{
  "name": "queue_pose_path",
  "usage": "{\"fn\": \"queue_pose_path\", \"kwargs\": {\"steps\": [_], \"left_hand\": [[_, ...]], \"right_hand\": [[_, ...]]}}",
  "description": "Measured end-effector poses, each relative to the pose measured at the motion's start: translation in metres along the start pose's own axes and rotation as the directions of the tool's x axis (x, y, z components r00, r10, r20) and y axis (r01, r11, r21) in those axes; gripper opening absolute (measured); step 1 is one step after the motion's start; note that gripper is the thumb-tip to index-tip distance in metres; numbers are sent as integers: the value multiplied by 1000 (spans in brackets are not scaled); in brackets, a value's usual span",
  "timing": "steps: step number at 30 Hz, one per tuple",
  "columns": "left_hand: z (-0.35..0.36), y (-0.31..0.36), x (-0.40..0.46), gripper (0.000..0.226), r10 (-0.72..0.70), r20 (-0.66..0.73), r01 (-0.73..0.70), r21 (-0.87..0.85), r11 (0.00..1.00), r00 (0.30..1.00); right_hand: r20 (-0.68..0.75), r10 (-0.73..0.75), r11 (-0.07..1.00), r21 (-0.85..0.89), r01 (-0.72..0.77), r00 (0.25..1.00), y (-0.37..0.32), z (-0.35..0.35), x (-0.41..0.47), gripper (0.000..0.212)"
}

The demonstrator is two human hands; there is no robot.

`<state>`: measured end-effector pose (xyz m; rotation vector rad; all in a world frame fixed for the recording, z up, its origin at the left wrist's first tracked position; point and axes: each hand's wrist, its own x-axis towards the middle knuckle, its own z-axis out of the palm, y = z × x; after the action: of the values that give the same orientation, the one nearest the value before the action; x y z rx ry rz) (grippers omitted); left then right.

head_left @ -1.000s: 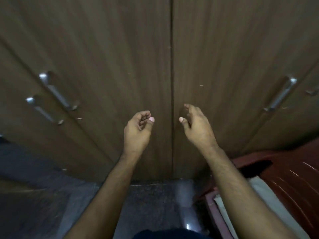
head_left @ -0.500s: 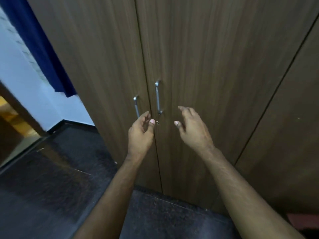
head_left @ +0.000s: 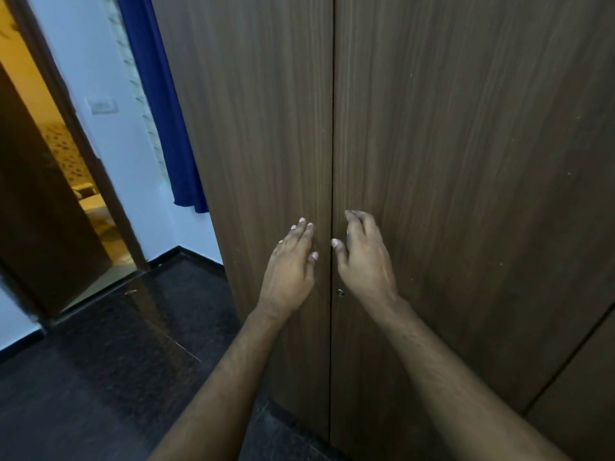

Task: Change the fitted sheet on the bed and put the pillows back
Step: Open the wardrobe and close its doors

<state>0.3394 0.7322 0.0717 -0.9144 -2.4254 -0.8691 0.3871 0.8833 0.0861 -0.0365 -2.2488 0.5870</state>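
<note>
Two hands are raised in front of a tall brown wardrobe with two closed doors that meet at a dark vertical seam. The left hand (head_left: 291, 261) has its fingers straight and close together, lying against or just off the left door (head_left: 266, 144) beside the seam; whether it touches the wood cannot be told. The right hand (head_left: 364, 257) is on the other side of the seam in front of the right door (head_left: 466, 144), its fingers loosely bent with the thumb reaching toward the seam, holding nothing. The two hands are near each other with the seam between them. One small round keyhole (head_left: 340, 292) sits on the right door just below the right hand, near the wrist. No handles can be seen; the hands may cover them. To the left of the left hand hangs one blue curtain (head_left: 159, 94) against a white wall, with one light switch plate (head_left: 102, 106) beyond it and one open doorway (head_left: 50, 161) lit yellow farther left. A dark polished floor (head_left: 100, 377) lies below the left forearm. The fitted sheet, bed and pillows are not in this view.
</note>
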Motion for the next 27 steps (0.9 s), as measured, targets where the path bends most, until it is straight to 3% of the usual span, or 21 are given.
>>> {"fn": "queue_pose_path", "kwargs": {"steps": [7,11,17,22,27], "left_hand": [[17,1,15,59,-5,63,2,38,999,998],[26,-3,20,88,58,135,-95,289,953,989],[34,-9,15,71,105,112,-141,383,913,988],[32,-12,2,79,103,146,-136,241,961,984],[5,-28,-13,77,225,231,-260,133,956,946]], "right_hand": [[57,209,943,254,-216,976,8,13,3,57],[41,177,953,241,-182,983,16,20,-2,52],[-37,186,952,255,-170,982,18,22,5,33],[-64,271,942,221,-251,960,3,29,-2,32],[-121,402,908,183,-377,908,-30,31,-14,34]]}}
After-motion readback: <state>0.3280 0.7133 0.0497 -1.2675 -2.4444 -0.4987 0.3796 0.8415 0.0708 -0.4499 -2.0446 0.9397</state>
